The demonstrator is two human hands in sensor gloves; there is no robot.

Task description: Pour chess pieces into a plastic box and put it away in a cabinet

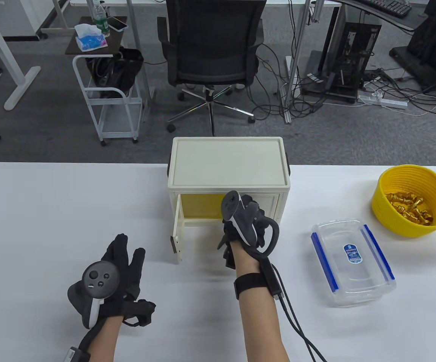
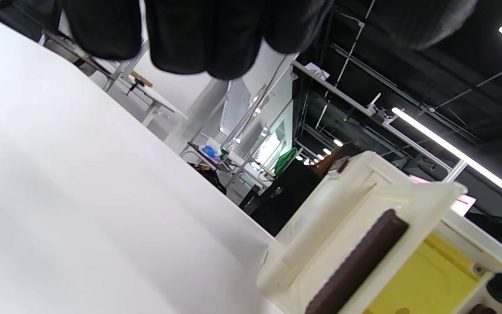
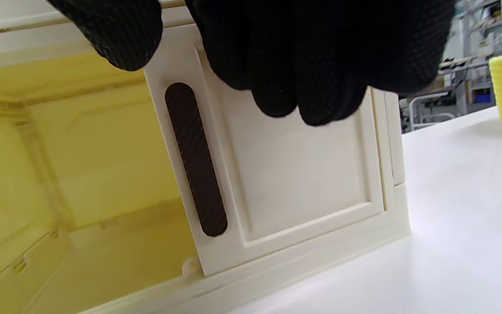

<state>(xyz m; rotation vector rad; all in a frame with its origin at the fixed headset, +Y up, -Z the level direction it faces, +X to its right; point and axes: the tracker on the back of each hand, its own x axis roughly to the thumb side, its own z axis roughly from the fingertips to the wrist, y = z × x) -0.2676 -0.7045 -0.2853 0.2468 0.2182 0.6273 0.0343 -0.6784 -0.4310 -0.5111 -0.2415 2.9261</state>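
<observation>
A cream cabinet [image 1: 228,162] stands at the table's middle back. Its left door [image 1: 178,233] is swung open toward me and shows a yellow inside [image 3: 81,152]; its right door [image 3: 303,174] is closed. My right hand [image 1: 240,233] hangs in front of the right door's inner edge, with its thumb [image 3: 116,30] and fingers [image 3: 312,56] on either side of the brown handle strip [image 3: 195,161]; I cannot tell if it touches. My left hand [image 1: 127,264] rests open on the table at the lower left. A clear plastic box [image 1: 353,262] with blue clips lies to the right. A yellow bowl [image 1: 382,203] holds gold chess pieces [image 1: 410,207].
An office chair [image 1: 212,49] and a small cart [image 1: 108,94] stand on the floor behind the table. The open door's brown handle [image 2: 355,261] shows close in the left wrist view. White tabletop [image 1: 51,211] lies left of the cabinet.
</observation>
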